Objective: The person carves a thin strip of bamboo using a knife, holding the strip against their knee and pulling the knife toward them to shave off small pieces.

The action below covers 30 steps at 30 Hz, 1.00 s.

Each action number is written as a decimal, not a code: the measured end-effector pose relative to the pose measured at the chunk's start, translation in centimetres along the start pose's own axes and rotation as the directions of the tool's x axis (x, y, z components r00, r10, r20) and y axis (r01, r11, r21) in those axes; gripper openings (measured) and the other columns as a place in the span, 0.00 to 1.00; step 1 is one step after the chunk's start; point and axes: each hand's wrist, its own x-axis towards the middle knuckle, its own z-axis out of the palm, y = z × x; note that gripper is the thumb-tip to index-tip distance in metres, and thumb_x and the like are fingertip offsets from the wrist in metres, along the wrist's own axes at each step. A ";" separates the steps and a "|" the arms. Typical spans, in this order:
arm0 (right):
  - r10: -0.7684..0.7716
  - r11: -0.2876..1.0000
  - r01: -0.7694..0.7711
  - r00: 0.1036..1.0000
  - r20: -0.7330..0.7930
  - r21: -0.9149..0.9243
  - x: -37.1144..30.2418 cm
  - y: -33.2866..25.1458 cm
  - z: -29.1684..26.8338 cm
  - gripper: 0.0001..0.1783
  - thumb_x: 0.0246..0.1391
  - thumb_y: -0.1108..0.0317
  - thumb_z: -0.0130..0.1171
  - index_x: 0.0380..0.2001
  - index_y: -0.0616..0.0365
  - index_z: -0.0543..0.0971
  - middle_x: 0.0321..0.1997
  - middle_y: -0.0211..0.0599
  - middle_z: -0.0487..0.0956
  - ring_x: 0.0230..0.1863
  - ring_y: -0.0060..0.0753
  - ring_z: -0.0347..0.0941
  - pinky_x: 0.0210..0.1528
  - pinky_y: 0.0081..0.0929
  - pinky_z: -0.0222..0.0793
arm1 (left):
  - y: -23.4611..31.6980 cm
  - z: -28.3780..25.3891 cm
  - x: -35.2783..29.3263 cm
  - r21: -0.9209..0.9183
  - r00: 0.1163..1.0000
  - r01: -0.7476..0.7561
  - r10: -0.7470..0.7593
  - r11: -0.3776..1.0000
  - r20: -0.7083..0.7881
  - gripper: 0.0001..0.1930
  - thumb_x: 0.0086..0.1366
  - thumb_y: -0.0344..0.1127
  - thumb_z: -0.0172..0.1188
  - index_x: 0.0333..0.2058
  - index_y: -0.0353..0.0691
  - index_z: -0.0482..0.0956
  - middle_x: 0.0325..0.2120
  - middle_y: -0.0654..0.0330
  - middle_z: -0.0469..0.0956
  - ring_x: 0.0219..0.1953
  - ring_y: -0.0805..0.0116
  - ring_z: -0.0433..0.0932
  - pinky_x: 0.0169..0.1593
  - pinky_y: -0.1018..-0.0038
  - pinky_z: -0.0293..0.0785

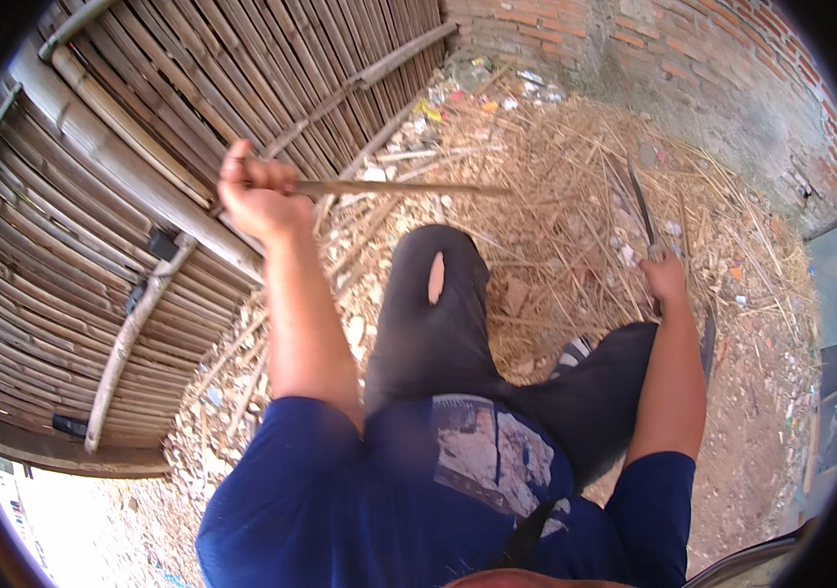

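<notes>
My left hand (pixel 260 191) is raised at the left, its fingers wrapped round one end of a thin wooden stick (pixel 408 187). The stick points to the right, nearly level, above my bent knee and the straw. Lower at the right, my right hand (pixel 665 278) is closed round the grip of a sickle (pixel 643 201). Its dark, narrow, slightly curved blade points away from me over the straw. The grip itself is mostly covered by my fingers. Stick and blade are apart.
Dry straw and twigs (pixel 575 225) litter the rubble ground between my legs and beyond. A bamboo slat wall (pixel 193 88) with poles rises close at the left. A brick wall (pixel 663 59) closes off the far side. Scraps of rubbish (pixel 531 83) lie in the far corner.
</notes>
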 end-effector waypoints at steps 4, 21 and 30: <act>0.215 0.954 -0.227 0.973 0.081 0.198 -3.0 -5.8 -2.2 0.16 0.55 0.62 0.68 0.39 0.57 0.73 0.18 0.25 0.69 0.15 0.20 0.64 0.16 0.23 0.59 | 5.9 -3.2 1.1 0.077 0.983 -0.098 0.108 0.992 -0.150 0.12 0.69 0.37 0.46 0.40 0.39 0.77 0.14 0.71 0.49 0.17 0.76 0.48 0.23 0.75 0.50; 0.445 0.717 -0.416 0.891 0.092 0.559 -3.9 -4.0 -6.0 0.14 0.60 0.56 0.64 0.30 0.47 0.69 0.18 0.21 0.65 0.15 0.20 0.59 0.18 0.25 0.59 | 15.4 -27.1 4.6 -0.020 0.668 -0.195 0.117 0.981 -0.735 0.09 0.66 0.34 0.42 0.36 0.47 0.74 0.16 0.71 0.50 0.16 0.74 0.50 0.21 0.75 0.52; 0.492 0.712 -0.454 0.867 0.082 0.535 -2.4 -3.3 -4.9 0.13 0.60 0.56 0.62 0.34 0.47 0.70 0.18 0.20 0.66 0.16 0.20 0.60 0.19 0.25 0.60 | 11.7 -28.7 5.7 0.469 0.149 0.536 0.469 0.701 -0.871 0.34 0.71 0.58 0.48 0.64 0.37 0.62 0.61 0.43 0.64 0.65 0.48 0.65 0.64 0.46 0.66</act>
